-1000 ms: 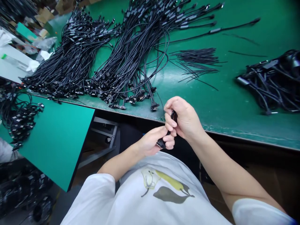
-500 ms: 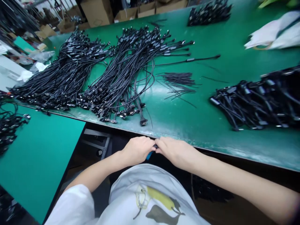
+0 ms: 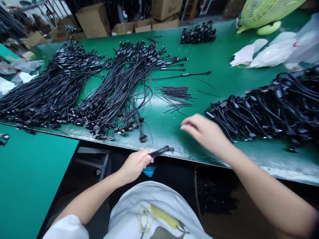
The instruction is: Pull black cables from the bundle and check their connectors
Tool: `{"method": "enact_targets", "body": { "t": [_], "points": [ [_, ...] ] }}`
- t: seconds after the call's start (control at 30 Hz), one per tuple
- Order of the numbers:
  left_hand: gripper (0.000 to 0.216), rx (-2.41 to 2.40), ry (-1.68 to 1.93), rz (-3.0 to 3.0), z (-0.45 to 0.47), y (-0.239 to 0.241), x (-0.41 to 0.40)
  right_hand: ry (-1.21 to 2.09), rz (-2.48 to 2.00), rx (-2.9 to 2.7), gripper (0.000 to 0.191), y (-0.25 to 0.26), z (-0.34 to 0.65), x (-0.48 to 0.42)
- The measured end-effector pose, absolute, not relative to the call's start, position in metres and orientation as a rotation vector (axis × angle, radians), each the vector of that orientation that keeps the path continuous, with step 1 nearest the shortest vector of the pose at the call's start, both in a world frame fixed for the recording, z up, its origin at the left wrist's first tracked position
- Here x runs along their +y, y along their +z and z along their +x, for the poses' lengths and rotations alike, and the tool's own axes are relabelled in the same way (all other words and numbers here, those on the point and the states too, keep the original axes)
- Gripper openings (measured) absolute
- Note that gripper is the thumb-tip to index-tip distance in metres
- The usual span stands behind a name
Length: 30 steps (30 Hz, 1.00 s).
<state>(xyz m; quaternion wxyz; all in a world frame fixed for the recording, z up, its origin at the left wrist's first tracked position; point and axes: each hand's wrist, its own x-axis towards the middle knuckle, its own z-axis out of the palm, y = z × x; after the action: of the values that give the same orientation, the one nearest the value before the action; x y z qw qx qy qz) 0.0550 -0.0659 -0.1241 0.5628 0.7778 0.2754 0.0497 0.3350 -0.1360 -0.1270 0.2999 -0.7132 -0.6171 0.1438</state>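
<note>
A folded black cable (image 3: 160,151) is gripped in my left hand (image 3: 136,166) at the table's front edge, its connector end pointing right. My right hand (image 3: 203,131) is held over the green tabletop, thumb and forefinger slightly apart, with nothing visible between them. Just beyond its fingertips lies a small pile of thin black ties (image 3: 175,93), a few scattered loose. To the right of that hand sits a heap of bundled black cables (image 3: 264,109). Long loose cables with connectors (image 3: 127,76) spread across the table at the left.
Another loose cable pile (image 3: 64,73) lies farther left. At the back stand a small stack of bundled cables (image 3: 198,32) and cardboard boxes (image 3: 93,21). White plastic bags (image 3: 271,49) and a yellow-green fan (image 3: 269,13) occupy the back right. A lower green surface (image 3: 32,176) adjoins at left.
My hands were together at the table edge and are now apart. My right hand has moved forward and right over the table; my left keeps the folded cable. The view has shifted right.
</note>
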Motion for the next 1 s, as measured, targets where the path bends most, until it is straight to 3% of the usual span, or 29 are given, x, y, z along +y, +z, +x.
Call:
{"method": "enact_targets", "body": {
  "t": [0.1, 0.23, 0.53, 0.63, 0.73, 0.83, 0.93, 1.0],
  "points": [
    [0.037, 0.688, 0.274, 1.497, 0.063, -0.121, -0.065, 0.042, -2.147, -1.454, 0.014, -0.142, 0.376, -0.120],
    [0.039, 0.620, 0.367, 1.254, 0.083, -0.123, -0.069, 0.085, -2.179, -1.479, 0.019, -0.147, 0.382, -0.120],
    [0.047, 0.482, 0.436, 1.054, 0.111, -0.129, -0.077, 1.060, -1.636, -1.387, 0.022, -0.124, 0.278, -0.152],
    [0.040, 0.516, 0.495, 1.167, 0.109, -0.129, -0.074, 1.087, -1.542, -1.245, 0.024, -0.127, 0.256, -0.151],
    [0.037, 0.621, 0.559, 1.372, 0.103, -0.130, -0.071, 0.677, -1.658, -1.471, 0.019, -0.126, 0.249, -0.153],
    [0.035, 0.712, 0.624, 1.771, 0.098, -0.128, -0.069, -0.047, -1.664, -1.894, 0.018, -0.118, 0.250, -0.155],
    [0.039, 0.710, 0.566, 2.113, 0.093, -0.127, -0.068, -0.623, -1.330, -2.271, 0.024, -0.105, 0.254, -0.151],
    [0.040, 0.683, 0.471, 2.163, 0.089, -0.127, -0.066, -0.775, -1.141, -2.434, 0.029, -0.098, 0.256, -0.147]
  ]
}}
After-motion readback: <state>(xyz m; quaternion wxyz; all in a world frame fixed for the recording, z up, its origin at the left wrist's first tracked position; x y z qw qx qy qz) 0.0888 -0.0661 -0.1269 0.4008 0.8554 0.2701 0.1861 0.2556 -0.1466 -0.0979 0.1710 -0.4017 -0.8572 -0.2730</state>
